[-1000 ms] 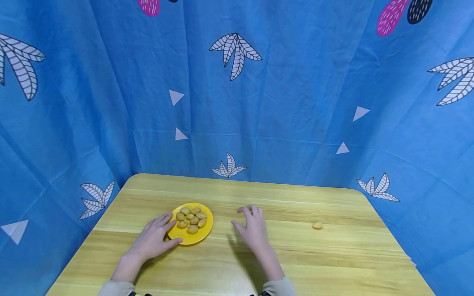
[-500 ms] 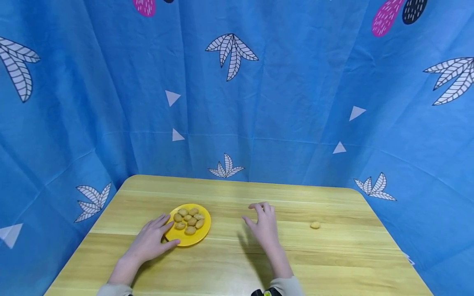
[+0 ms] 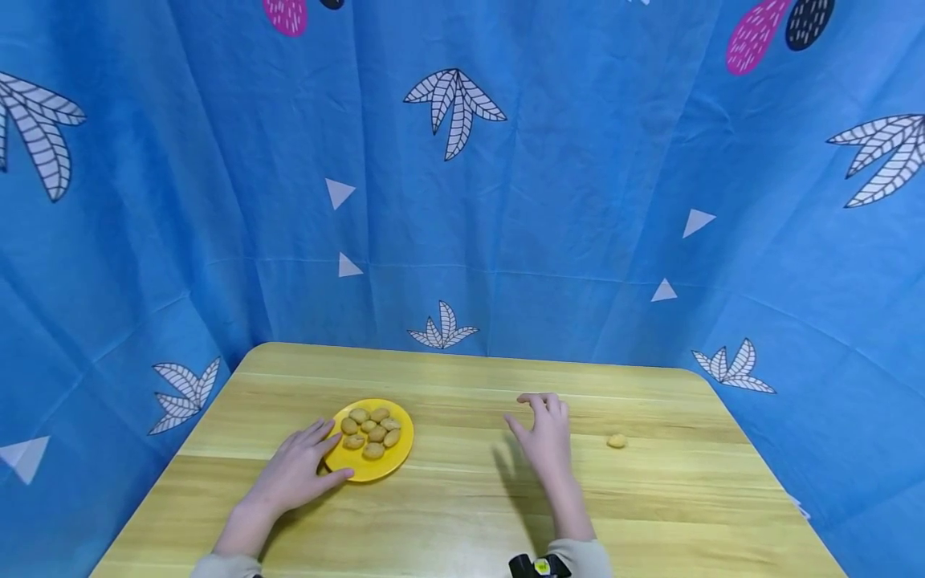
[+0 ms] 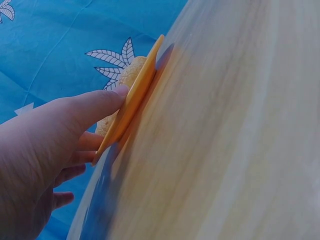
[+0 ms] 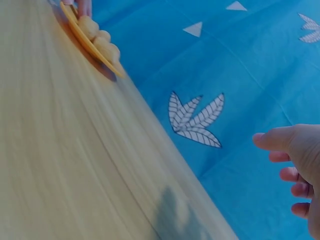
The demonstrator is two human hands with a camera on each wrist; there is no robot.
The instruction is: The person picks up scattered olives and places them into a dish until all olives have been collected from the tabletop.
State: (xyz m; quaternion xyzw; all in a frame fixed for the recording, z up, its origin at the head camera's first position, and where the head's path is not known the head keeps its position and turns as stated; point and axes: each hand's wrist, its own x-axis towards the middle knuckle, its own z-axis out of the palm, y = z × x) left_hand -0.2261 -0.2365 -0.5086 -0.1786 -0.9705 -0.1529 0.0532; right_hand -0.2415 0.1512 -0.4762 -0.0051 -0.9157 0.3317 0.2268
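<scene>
A round yellow plate [image 3: 361, 470] with several tan, oval, rough-surfaced pieces [image 3: 373, 451] stands on the table, left of centre. My left hand [image 3: 292, 474] rests at its left edge, thumb and fingers spread and touching the rim. In the left wrist view the thumb lies along the rim of the plate [image 4: 131, 107]. My right hand [image 3: 547, 441] hovers above the table, right of the plate, fingers loosely bent and nothing between them. One more tan piece [image 3: 617, 441] lies alone on the table, to the right of that hand.
The light wooden table [image 3: 448, 522] has rounded far corners. A blue patterned curtain [image 3: 578, 160] hangs behind and along both sides of it.
My right hand has moved to the right, away from the plate and closer to the lone piece. My left hand and the plate have stayed in place; the head view shifted slightly.
</scene>
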